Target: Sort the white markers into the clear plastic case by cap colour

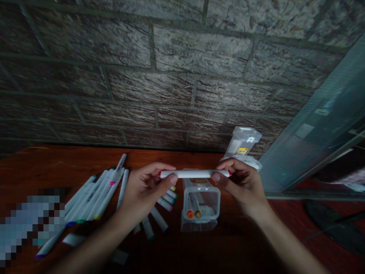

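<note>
Held level between both hands is a white marker with red ends. My left hand pinches its left end between thumb and fingers, and my right hand pinches the other end the same way. Just below and behind the marker lies a clear plastic case, its opening facing me. Inside it rest an orange-ended marker and a brown-yellow-ended marker. Several loose markers lie near my left hand, partly hidden by it.
A bigger pile of white markers with coloured ends spreads over the wooden table at left. Another clear case stands at the back right, by the stone-block wall. A glass panel borders the right side. A blurred patch covers the lower left.
</note>
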A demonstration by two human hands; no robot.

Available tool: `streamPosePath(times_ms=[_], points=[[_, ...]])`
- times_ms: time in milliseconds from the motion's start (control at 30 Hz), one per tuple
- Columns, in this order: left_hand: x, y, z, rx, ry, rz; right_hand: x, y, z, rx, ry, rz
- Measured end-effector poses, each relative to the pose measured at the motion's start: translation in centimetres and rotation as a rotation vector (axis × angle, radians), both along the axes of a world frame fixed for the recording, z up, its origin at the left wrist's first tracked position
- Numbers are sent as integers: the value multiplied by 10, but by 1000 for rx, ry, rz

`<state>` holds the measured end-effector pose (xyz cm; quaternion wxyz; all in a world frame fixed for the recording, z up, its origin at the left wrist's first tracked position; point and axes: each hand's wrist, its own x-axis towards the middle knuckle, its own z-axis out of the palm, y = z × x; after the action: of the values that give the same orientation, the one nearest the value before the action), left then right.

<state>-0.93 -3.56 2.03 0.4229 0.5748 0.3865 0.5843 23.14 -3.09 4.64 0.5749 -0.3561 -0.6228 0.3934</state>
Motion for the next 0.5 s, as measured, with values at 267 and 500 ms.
streamPosePath(times_ms=[267, 500], points=[[-4, 4, -7, -54, -153, -88, 7, 2, -6, -122, 129, 78], [-2, 4, -2, -67, -243, -108, 8, 2, -3, -177, 155, 58]])
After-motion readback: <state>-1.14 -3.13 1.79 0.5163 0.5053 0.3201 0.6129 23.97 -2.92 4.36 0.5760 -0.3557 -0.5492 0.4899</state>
